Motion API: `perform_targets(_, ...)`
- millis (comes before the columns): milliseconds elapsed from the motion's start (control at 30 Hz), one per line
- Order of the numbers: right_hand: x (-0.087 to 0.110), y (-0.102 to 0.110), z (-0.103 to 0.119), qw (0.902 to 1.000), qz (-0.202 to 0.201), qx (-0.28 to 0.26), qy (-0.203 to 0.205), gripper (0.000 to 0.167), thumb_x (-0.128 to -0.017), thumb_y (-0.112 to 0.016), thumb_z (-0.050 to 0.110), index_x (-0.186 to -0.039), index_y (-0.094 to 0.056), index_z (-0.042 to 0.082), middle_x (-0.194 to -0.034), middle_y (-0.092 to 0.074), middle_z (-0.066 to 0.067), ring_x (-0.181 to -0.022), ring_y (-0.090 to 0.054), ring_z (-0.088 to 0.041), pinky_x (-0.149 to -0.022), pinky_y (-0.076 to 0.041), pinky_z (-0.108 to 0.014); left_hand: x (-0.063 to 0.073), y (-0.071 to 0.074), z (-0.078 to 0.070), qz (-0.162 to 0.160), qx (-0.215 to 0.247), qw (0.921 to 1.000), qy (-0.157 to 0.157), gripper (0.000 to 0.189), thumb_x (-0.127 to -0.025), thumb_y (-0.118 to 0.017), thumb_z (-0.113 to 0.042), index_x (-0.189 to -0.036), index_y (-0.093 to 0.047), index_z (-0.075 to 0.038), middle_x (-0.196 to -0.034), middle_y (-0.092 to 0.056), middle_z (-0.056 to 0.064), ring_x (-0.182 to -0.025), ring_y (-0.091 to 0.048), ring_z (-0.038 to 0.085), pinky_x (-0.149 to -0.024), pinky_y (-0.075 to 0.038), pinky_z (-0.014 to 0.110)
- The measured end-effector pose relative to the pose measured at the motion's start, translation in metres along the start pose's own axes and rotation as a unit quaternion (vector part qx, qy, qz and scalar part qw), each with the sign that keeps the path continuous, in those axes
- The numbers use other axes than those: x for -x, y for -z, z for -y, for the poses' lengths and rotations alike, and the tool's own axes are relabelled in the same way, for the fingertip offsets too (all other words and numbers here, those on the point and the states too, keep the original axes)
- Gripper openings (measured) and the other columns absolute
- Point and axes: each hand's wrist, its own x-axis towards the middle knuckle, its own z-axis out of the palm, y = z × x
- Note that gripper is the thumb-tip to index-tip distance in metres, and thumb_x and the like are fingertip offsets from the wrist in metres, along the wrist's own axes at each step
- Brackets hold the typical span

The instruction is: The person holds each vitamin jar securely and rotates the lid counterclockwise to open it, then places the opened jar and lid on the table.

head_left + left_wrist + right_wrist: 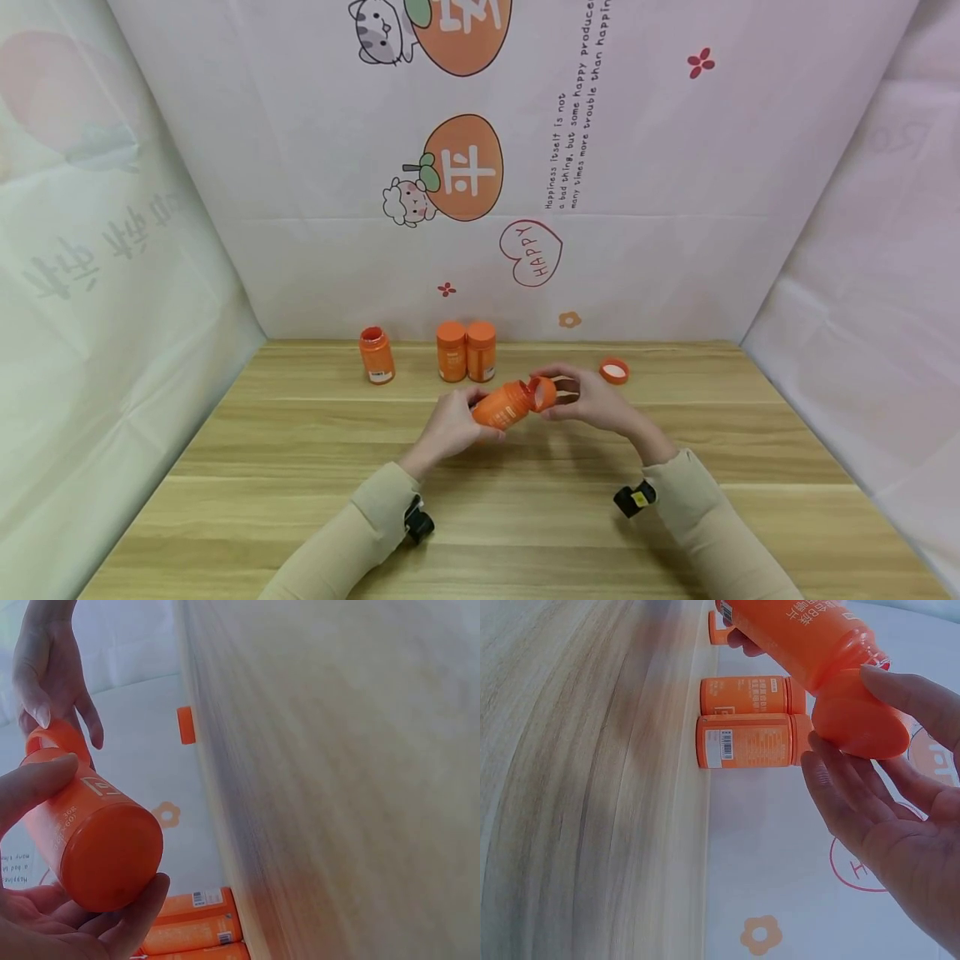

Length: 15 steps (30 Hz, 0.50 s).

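Note:
My left hand (452,427) grips an orange bottle (501,406) round its body, tilted with its mouth toward the right, above the table. In the right wrist view my right hand (900,802) pinches an orange cap (859,716) between thumb and fingers, right at the bottle's mouth. The head view shows the cap's pale inside, tipped away from the red-rimmed opening. From the left wrist view the bottle's round base (112,859) faces the camera, with the left thumb on its upper side.
An uncapped orange bottle (377,357) stands at the back left of the wooden table (300,500). Two capped orange bottles, one (452,353) beside the other (482,353), stand near the printed back cloth (637,208). Another orange cap (614,372) lies inside-up at the back right.

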Motion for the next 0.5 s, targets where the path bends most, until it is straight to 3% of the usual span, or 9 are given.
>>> perform_targets(200, 0.001, 0.000, -0.002, 0.9997, 0.002, -0.024, -0.007, 0.059, -0.079, -0.076, 0.008, -0.131, -0.049, 0.003, -0.127, -0.053, -0.017, -0.114, -0.054, -0.046, -0.087, -0.052, -0.032, -0.001, 0.002, 0.002, -0.010, 0.005, 0.9999, -0.003, 0.049, -0.064, -0.086, -0.020, -0.107, -0.062, -0.011, -0.102, -0.067, 0.003, -0.088, -0.059, 0.019, -0.082, -0.049, 0.039)
perform_targets(500, 0.003, 0.000, -0.011, 0.9989, -0.002, -0.046, -0.012, 0.062, -0.078, -0.077, 0.010, -0.131, -0.046, 0.000, -0.130, -0.051, -0.018, -0.116, -0.054, -0.044, -0.084, -0.053, -0.028, -0.002, 0.009, 0.003, -0.020, 0.000, 0.9998, -0.002, 0.048, -0.066, -0.084, -0.014, -0.106, -0.058, -0.010, -0.103, -0.067, 0.006, -0.089, -0.060, 0.019, -0.083, -0.049, 0.041)
